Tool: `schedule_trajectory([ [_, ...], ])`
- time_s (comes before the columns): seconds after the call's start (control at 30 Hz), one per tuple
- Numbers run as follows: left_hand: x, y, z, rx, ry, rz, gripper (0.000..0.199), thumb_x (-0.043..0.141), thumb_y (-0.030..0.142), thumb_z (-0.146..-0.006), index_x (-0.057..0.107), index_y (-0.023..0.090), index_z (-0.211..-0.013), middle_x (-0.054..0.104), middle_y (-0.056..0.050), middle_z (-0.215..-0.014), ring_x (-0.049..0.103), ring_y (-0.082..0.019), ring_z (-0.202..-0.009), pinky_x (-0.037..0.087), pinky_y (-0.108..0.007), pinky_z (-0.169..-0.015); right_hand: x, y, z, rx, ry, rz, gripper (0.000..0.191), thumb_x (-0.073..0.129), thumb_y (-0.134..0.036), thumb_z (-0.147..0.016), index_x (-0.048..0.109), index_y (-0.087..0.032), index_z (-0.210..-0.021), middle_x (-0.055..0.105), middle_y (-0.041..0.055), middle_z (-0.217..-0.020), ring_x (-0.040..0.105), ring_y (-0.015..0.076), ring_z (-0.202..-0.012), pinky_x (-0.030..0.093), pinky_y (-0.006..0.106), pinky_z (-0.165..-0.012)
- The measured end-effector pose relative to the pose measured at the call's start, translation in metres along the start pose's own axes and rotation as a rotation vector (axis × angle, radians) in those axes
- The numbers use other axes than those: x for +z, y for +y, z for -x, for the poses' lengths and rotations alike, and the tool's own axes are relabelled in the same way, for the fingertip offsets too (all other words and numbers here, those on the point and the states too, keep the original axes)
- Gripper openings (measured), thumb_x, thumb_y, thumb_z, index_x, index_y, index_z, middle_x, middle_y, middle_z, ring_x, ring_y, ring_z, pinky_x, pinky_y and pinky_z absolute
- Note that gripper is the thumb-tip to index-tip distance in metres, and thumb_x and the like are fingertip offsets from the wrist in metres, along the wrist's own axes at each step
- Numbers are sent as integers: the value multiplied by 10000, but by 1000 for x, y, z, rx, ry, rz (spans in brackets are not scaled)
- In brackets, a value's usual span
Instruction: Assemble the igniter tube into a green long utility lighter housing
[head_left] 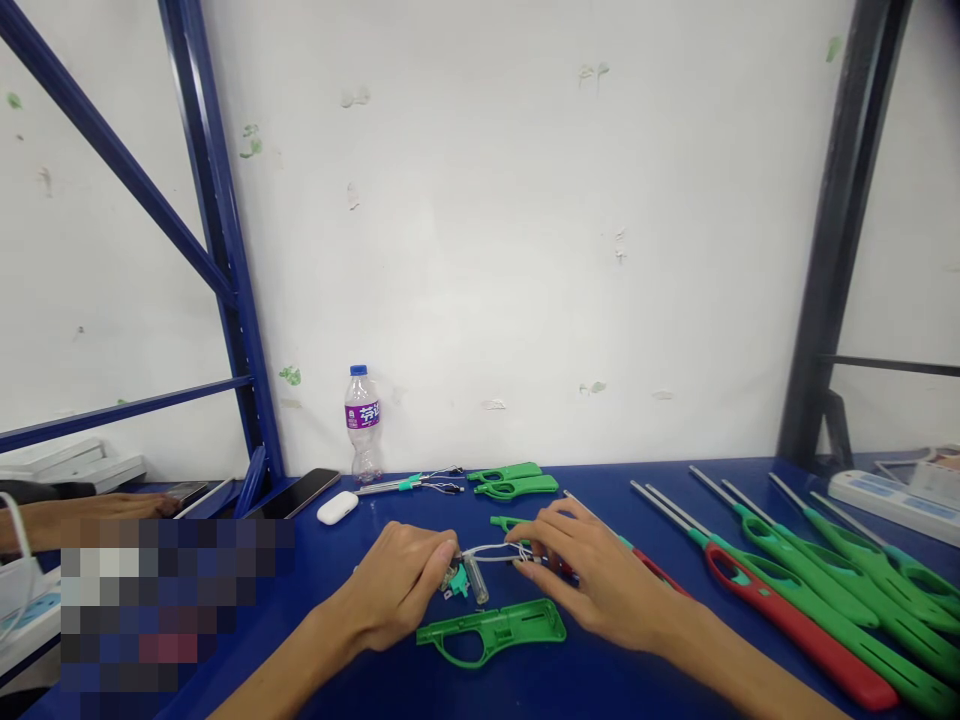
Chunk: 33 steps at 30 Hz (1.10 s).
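Near the middle of the table, my left hand [409, 580] is closed, its thumb pressed against the bent fingers beside a small cluster of parts. What lies inside its grip is hidden. By its fingertips are a teal plastic piece [459, 583] and a clear tube [476, 580]. Thin white wires [491, 549] run across to my right hand [581, 565], whose thumb and fingers pinch their far end. Below both hands lies a green lighter shell half [499, 632], hollow side up. Another green shell part [510, 523] shows behind the right fingers.
Several long-nosed lighters, green ones [840, 570] and a red one [810, 630], lie at right. At the back are green shells [517, 480], metal rods with wires [409, 484], a bottle [364, 430], a white case [337, 508] and a phone [300, 492]. Another person's hand [142, 508] is far left.
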<state>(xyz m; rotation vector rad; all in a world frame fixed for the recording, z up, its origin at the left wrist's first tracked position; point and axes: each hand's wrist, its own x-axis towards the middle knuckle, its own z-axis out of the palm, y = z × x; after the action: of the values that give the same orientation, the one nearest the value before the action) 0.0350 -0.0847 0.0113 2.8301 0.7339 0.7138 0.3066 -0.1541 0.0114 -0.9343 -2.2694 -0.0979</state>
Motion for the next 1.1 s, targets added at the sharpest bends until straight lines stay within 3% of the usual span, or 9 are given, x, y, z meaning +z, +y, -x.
schedule_trajectory([
  [0.4,1,1,1,-5,-4,-28,453,166,371,-1097,458,229,-781,487,43,-671,455,-143,-589,296,-316,-638,0,1,1,25,-18,8,193,606,-190,-1026,613,-249,-1210,680,0,-979,586,203,-879,408,413,-948],
  [0.5,-2,6,3,-26,14,-29,356,247,364,-1093,550,243,-950,549,56,-691,537,-145,-623,326,-309,-669,-1,1,0,29,4,24,198,600,-203,-1033,615,-242,-1227,686,12,-962,595,215,-889,414,425,-950],
  [0.6,-5,12,4,-52,42,-37,220,406,336,-1044,534,267,-1209,624,71,-747,598,-143,-643,369,-304,-712,-2,2,-1,31,33,46,192,593,-219,-1038,619,-233,-1227,687,17,-929,597,217,-859,426,432,-936],
  [0.9,0,10,0,-60,109,-91,222,422,256,-1025,594,244,-1166,690,30,-778,624,-150,-635,384,-292,-630,-4,-1,-1,47,13,50,223,589,-213,-1036,599,-233,-1257,695,22,-916,609,217,-836,448,449,-928],
  [1.1,1,4,-3,-31,92,-92,323,379,337,-1087,565,289,-1347,749,-16,-1048,713,-175,-862,462,-281,-747,-4,0,-2,60,-13,55,252,570,-222,-1046,573,-233,-1298,695,32,-921,617,241,-877,453,435,-889],
])
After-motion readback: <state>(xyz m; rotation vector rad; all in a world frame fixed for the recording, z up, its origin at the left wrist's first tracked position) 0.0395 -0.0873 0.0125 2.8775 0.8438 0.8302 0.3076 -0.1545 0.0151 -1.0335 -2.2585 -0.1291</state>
